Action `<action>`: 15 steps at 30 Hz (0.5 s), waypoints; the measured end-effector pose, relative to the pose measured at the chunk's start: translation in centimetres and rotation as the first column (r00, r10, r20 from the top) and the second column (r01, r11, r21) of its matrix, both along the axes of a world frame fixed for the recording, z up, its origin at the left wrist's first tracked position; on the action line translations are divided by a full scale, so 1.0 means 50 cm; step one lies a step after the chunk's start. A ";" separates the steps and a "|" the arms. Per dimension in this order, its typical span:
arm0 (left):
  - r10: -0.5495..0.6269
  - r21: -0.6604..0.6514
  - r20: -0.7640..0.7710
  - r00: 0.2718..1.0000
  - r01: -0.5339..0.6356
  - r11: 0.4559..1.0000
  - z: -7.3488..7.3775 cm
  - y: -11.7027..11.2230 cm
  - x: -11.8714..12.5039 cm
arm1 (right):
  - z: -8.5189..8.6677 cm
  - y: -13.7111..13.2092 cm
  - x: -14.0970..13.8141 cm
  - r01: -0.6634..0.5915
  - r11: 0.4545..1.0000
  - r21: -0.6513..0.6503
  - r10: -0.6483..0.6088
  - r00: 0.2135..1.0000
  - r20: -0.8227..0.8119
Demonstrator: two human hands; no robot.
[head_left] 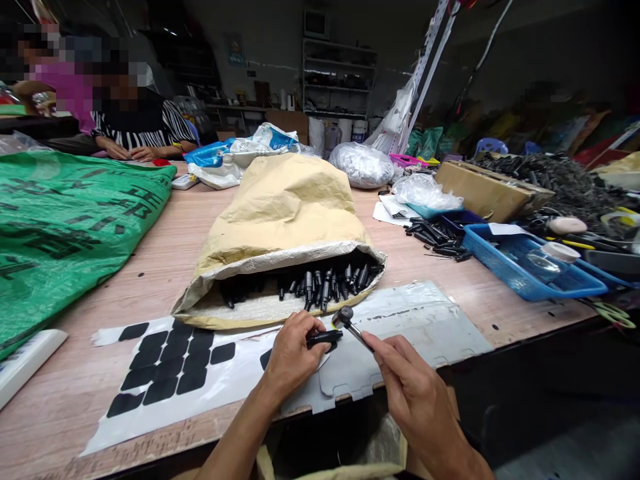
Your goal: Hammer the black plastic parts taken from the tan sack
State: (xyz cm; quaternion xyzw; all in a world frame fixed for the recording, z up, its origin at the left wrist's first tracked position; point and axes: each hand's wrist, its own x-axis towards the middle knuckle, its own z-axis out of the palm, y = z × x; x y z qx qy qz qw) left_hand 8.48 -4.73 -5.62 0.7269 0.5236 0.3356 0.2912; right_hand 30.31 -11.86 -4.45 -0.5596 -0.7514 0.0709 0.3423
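My left hand [296, 350] is closed around a short black cylindrical part [325, 338], which lies roughly sideways above the grey board [415, 320]. My right hand [413, 383] grips the thin metal handle of a tool with a round black head [345, 316], like a small ratchet wrench. That head is close to the far end of the black part; whether they touch I cannot tell. Behind both hands, a tan woven sack [290, 213] lies with its mouth towards me, holding several black cylindrical parts [325, 287]. A white sheet with black rounded-square stickers [167, 360] lies left of my left hand.
A green printed sack [75, 227] covers the left of the table. On the right are loose black parts [435, 237], a blue tray [530, 267], a cardboard box [485, 190] and green-handled scissors [613, 312]. An open sack [395, 443] hangs below the table's front edge. Other people sit at far left.
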 end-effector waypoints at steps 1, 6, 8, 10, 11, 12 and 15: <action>0.001 0.002 0.002 1.000 -0.001 1.000 0.001 0.000 0.001 | 0.002 0.000 -0.005 -0.010 1.000 0.015 0.010 1.000 -0.001; 0.005 0.002 -0.016 1.000 -0.005 1.000 0.005 -0.002 0.001 | 0.001 0.000 -0.022 -0.062 0.998 0.007 0.061 0.997 0.055; 0.003 -0.002 -0.011 1.000 -0.003 1.000 0.004 -0.001 0.000 | 0.001 0.006 -0.008 -0.027 1.000 0.012 0.026 0.998 0.052; -0.001 -0.002 -0.009 1.000 0.001 1.000 0.002 0.000 0.000 | 0.003 0.020 0.023 0.056 0.997 0.048 -0.059 0.997 0.056; -0.003 0.000 -0.012 1.000 0.003 1.000 0.002 0.000 0.000 | 0.003 0.031 0.044 0.100 0.993 0.068 -0.105 0.992 0.074; -0.004 0.004 -0.020 1.000 0.004 1.000 0.002 0.001 0.000 | 0.002 0.044 0.066 0.169 0.982 0.087 -0.177 0.979 0.097; 0.000 0.021 -0.055 0.998 0.001 1.000 0.003 0.000 0.001 | -0.011 0.090 0.136 0.379 0.920 0.102 -0.392 0.898 0.199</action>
